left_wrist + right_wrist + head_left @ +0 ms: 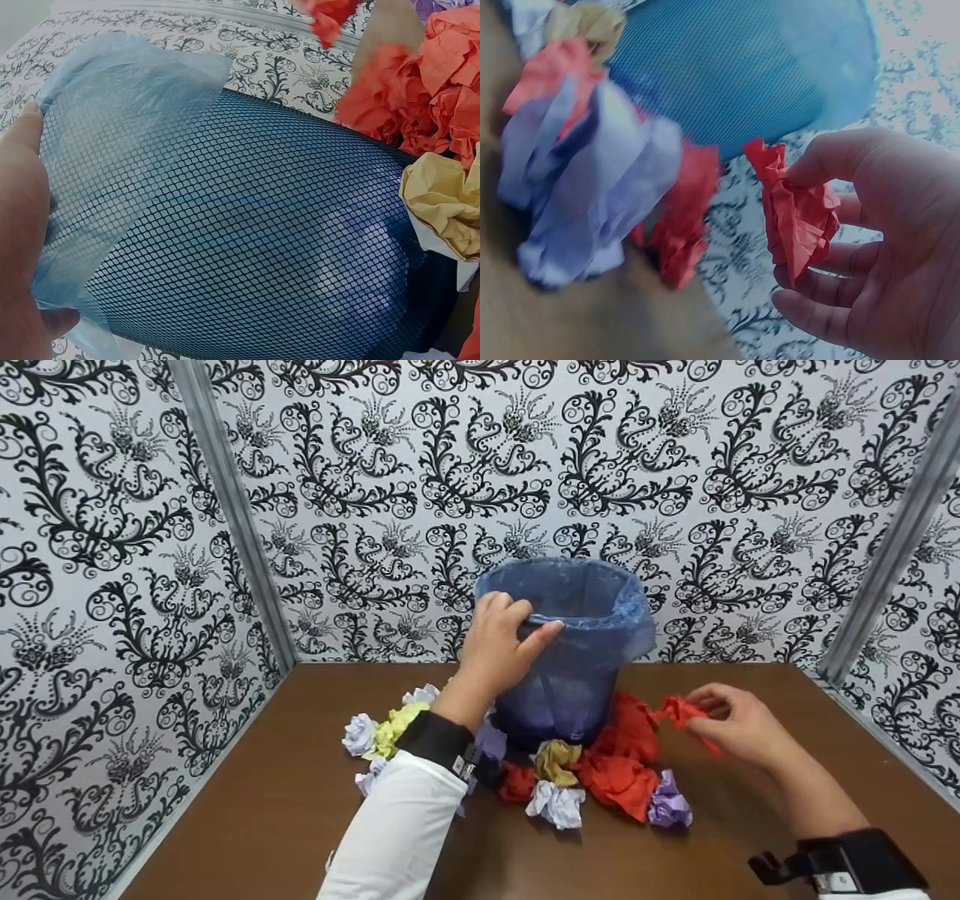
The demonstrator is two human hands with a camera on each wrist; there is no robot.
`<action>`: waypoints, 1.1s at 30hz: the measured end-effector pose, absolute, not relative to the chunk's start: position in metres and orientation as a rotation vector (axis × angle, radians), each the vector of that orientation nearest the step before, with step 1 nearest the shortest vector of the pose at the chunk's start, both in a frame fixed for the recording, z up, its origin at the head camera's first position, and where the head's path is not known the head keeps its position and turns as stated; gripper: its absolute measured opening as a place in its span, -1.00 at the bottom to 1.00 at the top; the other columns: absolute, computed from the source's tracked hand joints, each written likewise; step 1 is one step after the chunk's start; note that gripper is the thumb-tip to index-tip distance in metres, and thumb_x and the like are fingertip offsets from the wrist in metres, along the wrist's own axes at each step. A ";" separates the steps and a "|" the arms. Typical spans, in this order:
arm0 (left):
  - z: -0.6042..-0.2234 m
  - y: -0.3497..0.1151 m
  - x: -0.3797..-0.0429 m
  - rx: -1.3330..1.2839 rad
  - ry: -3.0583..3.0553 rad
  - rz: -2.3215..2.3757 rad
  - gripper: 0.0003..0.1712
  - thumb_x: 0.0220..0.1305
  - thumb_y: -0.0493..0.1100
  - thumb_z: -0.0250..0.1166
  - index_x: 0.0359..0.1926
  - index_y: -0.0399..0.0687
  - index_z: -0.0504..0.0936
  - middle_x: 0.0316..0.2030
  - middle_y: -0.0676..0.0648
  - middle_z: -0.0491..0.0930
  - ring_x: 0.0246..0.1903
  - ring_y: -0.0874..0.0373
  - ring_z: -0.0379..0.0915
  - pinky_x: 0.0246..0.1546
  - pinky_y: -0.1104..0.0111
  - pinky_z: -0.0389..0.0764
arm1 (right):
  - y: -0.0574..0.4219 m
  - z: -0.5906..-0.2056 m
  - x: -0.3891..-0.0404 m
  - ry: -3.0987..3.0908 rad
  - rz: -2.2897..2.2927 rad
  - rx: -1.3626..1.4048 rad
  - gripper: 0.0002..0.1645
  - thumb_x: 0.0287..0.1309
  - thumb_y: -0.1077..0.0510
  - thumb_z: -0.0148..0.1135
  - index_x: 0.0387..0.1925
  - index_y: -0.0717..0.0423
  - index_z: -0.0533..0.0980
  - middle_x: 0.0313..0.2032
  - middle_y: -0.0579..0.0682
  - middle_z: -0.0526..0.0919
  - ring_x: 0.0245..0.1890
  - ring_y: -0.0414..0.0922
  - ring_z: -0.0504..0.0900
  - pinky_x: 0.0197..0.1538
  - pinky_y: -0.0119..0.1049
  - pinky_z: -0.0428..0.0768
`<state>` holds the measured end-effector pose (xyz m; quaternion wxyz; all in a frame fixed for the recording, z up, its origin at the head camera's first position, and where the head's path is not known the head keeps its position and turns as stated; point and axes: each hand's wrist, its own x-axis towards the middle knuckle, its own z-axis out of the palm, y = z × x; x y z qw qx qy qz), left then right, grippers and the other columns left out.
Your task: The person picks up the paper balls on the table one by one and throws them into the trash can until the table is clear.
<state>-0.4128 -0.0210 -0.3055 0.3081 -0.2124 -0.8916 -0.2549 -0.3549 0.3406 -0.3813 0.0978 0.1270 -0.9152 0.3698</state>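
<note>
A mesh waste bin (559,690) with a blue plastic liner (634,619) folded over its rim stands upright on the table. My left hand (499,641) grips the near left part of that rim, thumb outside over the liner; the fingers inside are partly hidden. To the right of the bin, my right hand (742,727) pinches a crumpled red paper (681,711) between thumb and fingers, also plain in the right wrist view as a red paper ball (799,221). More red paper (622,780) lies between that hand and the bin's base.
Around the bin's foot lie a tan paper ball (556,761), a white one (556,804), a purple one (669,802) and a yellow one (394,727). My left forearm hides part of the pile. Patterned panels (360,510) stand behind and beside the brown table (247,780).
</note>
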 end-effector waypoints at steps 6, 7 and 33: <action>-0.307 -0.021 -0.413 -0.576 -2.343 -0.669 -0.35 0.34 0.54 0.03 -0.30 0.08 0.51 -0.22 0.00 0.38 0.20 0.04 0.29 0.14 0.12 0.53 | 0.338 -0.351 -0.350 -2.665 1.147 0.377 -0.45 0.27 -0.09 0.40 0.17 0.09 0.52 0.00 0.10 0.71 -0.11 -0.18 0.63 -0.07 -0.33 0.63; -0.307 -0.021 -0.413 -0.575 -2.342 -0.669 -0.35 0.34 0.54 0.03 -0.30 0.08 0.50 -0.22 0.00 0.38 0.19 0.04 0.29 0.13 0.12 0.53 | 0.336 -0.345 -0.350 -2.647 1.173 0.384 -0.45 0.28 -0.09 0.40 0.18 0.08 0.52 -0.01 0.07 0.71 -0.12 -0.19 0.64 -0.07 -0.33 0.64; -0.306 -0.022 -0.415 -0.564 -2.336 -0.663 -0.40 0.35 0.50 0.09 -0.31 0.08 0.49 -0.21 -0.01 0.37 0.19 0.06 0.28 0.06 0.15 0.54 | 0.232 -0.210 -0.400 -2.376 1.311 0.422 -0.39 0.29 -0.06 0.37 0.29 0.00 0.43 0.31 0.10 0.53 0.18 0.01 0.64 0.07 -0.23 0.72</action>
